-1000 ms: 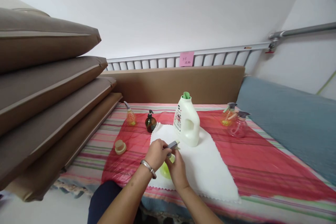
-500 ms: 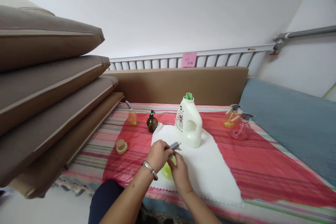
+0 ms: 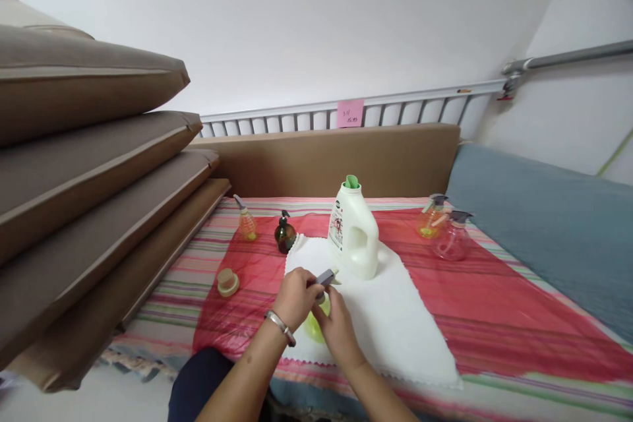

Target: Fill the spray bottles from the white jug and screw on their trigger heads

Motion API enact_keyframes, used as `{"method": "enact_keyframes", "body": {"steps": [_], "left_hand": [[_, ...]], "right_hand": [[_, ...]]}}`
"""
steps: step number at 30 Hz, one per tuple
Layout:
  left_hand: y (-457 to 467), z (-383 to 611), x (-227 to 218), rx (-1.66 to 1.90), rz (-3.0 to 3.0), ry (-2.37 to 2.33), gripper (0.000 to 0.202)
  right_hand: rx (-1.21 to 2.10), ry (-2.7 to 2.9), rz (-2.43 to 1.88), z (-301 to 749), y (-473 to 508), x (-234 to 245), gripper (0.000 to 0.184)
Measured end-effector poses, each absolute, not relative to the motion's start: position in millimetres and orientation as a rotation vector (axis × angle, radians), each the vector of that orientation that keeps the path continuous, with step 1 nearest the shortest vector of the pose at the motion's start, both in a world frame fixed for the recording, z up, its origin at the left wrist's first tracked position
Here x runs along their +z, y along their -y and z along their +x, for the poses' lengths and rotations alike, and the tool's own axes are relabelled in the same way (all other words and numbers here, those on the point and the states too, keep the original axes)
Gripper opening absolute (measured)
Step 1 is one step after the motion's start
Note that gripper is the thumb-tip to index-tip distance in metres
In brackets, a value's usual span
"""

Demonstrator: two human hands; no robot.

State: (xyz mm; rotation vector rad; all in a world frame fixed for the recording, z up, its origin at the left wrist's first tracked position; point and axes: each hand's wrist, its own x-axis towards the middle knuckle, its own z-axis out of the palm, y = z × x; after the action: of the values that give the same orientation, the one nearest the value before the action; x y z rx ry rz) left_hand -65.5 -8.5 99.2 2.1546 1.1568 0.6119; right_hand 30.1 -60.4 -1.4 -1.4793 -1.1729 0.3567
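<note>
The left hand [image 3: 295, 297] has its grip on the gray spray top [image 3: 324, 277]. The right hand [image 3: 342, 331] holds the yellow bottle [image 3: 315, 328] by its neck, on the white cloth's [image 3: 386, 336] near left part. A sideways push could make it tip.

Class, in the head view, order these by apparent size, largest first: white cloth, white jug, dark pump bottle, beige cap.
1. White cloth
2. White jug
3. Dark pump bottle
4. Beige cap, smallest though nearer

Home-like room: radiator [image 3: 304, 121], stacked cushions [image 3: 99, 145], striped cloth [image 3: 173, 303].
</note>
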Motion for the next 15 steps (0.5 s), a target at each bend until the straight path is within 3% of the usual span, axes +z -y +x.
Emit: {"method": "enact_keyframes", "body": {"steps": [15], "left_hand": [[3.7, -66.0, 97.6, 0.607, 2.167, -1.159, 0.016]], "right_hand": [[0.332, 1.166, -1.489, 32.9, 57.8, -6.7, 0.032]]}}
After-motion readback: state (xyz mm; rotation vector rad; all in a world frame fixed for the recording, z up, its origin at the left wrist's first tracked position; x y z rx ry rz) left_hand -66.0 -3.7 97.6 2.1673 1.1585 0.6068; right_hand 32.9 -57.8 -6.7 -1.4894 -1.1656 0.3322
